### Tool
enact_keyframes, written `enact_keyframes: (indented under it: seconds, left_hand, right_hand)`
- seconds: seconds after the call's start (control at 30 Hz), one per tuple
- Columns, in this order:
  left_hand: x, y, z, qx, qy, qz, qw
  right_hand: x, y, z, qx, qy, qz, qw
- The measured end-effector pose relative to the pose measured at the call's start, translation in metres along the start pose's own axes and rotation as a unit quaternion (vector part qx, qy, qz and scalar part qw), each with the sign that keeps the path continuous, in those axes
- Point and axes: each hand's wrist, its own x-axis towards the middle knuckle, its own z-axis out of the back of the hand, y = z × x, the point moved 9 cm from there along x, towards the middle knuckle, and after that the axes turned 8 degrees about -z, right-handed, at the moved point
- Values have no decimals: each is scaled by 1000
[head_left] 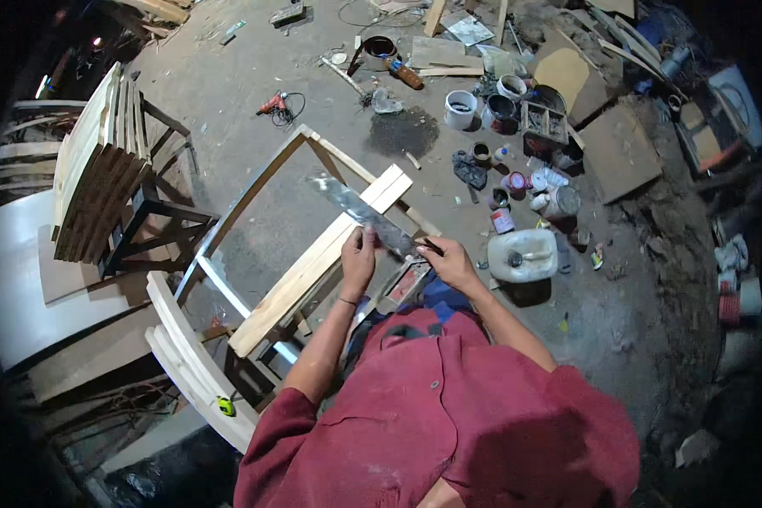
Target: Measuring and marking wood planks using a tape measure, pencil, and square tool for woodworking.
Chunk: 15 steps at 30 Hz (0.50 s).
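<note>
Bunching the left fingers (368,238), nearly together, against the near edge of a flat metal blade (379,227), though not showing clearly whether pinching or only steadying it. Closing the right fingers (445,251) around a slim dark implement (432,246) at the blade's near end, possibly a pencil or a handle. Laying the blade across a pale timber length (292,292), close to its far end. Showing no cut there, so seemingly standing at an early stage, with shaping not yet done. Resting the timber slantwise over an open wooden frame (250,190). Lying farther out: at left, curved boards (186,343) bearing a yellow-green tape measure (225,405), and a tall stack of curved timbers (85,203); ahead on the floor, a red power tool (273,104); at right, a whitish jerrycan (522,254) and a white bucket (460,119).
</note>
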Motion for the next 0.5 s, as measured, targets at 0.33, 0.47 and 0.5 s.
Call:
enact_keyframes:
  seconds: [0.33,0.47,0.5]
  left_hand:
    - [83,56,22,465,7,-132,875]
    - [82,87,8,515,71,-37,854]
    - [85,89,7,503,67,-12,862]
  right_hand:
    - [166,-105,106,-10,-117,-60,991]
    - [213,-125,91,-20,-128,-59,990]
    - [220,-129,86,-19,-122,-76,989]
